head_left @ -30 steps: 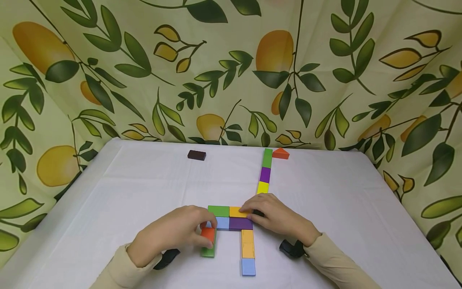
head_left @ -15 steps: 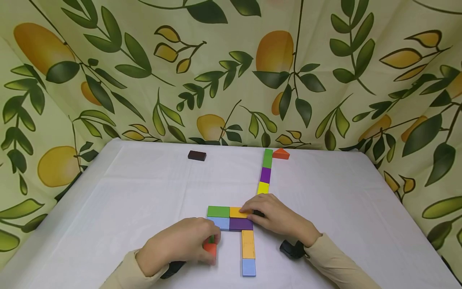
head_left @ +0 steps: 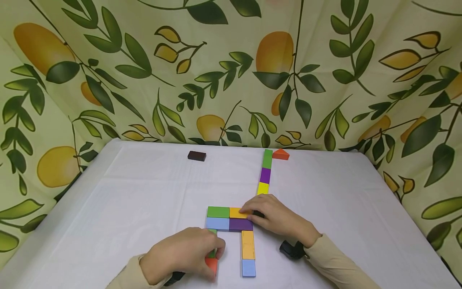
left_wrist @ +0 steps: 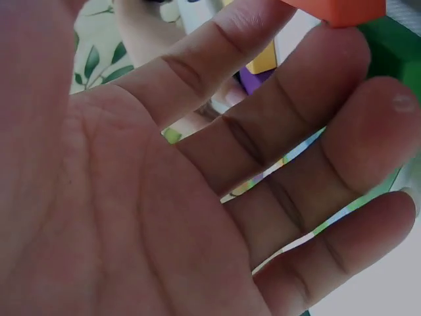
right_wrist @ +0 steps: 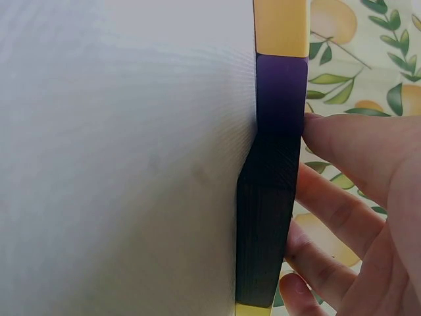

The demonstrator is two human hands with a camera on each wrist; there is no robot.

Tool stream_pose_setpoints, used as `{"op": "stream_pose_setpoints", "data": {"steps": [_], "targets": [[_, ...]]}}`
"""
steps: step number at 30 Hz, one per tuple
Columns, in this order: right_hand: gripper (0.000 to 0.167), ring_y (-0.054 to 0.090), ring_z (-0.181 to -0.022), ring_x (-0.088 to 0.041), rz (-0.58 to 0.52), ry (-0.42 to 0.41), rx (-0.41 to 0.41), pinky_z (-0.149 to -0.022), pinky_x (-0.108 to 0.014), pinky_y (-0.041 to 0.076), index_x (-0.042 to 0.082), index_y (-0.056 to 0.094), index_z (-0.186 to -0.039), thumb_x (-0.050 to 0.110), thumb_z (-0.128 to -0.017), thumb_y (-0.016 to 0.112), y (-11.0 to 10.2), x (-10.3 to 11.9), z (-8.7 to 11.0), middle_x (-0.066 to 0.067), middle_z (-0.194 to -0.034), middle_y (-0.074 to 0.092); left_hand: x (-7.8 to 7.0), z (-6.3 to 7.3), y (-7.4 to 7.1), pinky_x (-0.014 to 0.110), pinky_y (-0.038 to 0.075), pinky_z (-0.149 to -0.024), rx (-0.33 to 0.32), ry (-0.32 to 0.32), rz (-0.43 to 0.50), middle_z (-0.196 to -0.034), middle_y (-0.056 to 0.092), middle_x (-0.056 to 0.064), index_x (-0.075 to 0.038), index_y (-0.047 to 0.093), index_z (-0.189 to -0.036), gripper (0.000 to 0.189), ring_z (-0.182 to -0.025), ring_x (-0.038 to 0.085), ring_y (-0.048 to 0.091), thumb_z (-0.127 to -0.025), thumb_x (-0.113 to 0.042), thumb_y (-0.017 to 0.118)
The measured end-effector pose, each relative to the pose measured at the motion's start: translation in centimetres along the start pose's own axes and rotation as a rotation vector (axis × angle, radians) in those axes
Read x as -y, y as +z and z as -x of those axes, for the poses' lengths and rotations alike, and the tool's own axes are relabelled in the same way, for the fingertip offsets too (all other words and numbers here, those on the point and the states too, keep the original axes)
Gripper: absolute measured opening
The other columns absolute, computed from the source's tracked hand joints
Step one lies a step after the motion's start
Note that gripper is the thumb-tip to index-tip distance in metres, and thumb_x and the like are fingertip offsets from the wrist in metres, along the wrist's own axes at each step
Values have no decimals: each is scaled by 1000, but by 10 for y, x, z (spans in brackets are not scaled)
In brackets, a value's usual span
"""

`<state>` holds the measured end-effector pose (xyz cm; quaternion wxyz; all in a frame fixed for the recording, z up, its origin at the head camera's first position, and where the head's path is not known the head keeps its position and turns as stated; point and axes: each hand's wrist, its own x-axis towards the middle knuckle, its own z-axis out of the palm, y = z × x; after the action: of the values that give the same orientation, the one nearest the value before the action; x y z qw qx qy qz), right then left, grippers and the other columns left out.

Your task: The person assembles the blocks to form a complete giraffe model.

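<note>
My left hand (head_left: 182, 253) pinches an orange-red block (head_left: 211, 264) between thumb and fingers, at the near end of a green block (head_left: 212, 253) lying partly under the fingers. In the left wrist view, fingertips touch the orange-red block (left_wrist: 355, 10). My right hand (head_left: 281, 220) rests with extended fingers on the blocks, around a yellow-orange block (head_left: 235, 212) and a purple block (head_left: 240, 224). A black block (head_left: 258, 214) shows beneath it; the right wrist view has this black block (right_wrist: 266, 224) under the fingers. A green block (head_left: 218, 212) and a light blue block (head_left: 217, 223) complete the double row.
A yellow-orange block (head_left: 248, 245) and a light blue block (head_left: 248, 268) run toward me from the purple one. Yellow (head_left: 263, 188), purple (head_left: 265, 176) and green (head_left: 267, 159) blocks extend away. An orange triangular block (head_left: 280, 154) and a dark brown block (head_left: 196, 156) lie at the back.
My left hand has moved nearer to me with the orange-red block, off the top of the green block and down to its near end. The right hand has stayed put.
</note>
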<state>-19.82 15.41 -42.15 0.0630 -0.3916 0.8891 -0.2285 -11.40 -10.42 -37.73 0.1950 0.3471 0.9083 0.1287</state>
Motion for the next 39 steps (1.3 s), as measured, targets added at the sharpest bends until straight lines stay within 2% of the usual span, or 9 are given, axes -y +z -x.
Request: {"op": "stream_pose_setpoints", "data": {"steps": [8, 19, 28, 39], "targets": [[23, 59, -117, -8, 1, -4, 0, -102, -44, 43, 27, 71, -120, 23, -98, 63, 0, 0, 0, 17, -119, 68, 0, -1, 2, 19, 33, -53, -1, -10, -50, -61, 42, -15, -26, 57, -77, 35, -57, 2, 40, -64, -30, 90], [23, 59, -117, -8, 4, -5, -5, -102, -44, 43, 27, 71, -120, 23, -98, 63, 0, 0, 0, 18, -119, 68, 8, 1, 1, 20, 37, -59, 26, -21, 42, -67, 48, -16, -32, 67, -82, 29, -66, 2, 43, -65, -29, 91], [24, 60, -117, -8, 3, -6, -3, -103, -45, 43, 27, 71, -120, 23, -98, 63, 0, 0, 0, 18, -119, 68, 10, 2, -1, 20, 37, -61, 29, -20, 42, -71, 52, -20, -33, 69, -80, 27, -69, 2, 45, -65, -29, 91], [24, 59, -118, -8, 0, 9, 5, -103, -45, 42, 28, 70, -120, 25, -98, 63, 0, 0, 0, 18, -119, 67, 11, 4, -4, 21, 41, -65, 25, -53, 59, -78, 60, -23, -35, 74, -84, 25, -73, 1, 47, -65, -25, 89]]}}
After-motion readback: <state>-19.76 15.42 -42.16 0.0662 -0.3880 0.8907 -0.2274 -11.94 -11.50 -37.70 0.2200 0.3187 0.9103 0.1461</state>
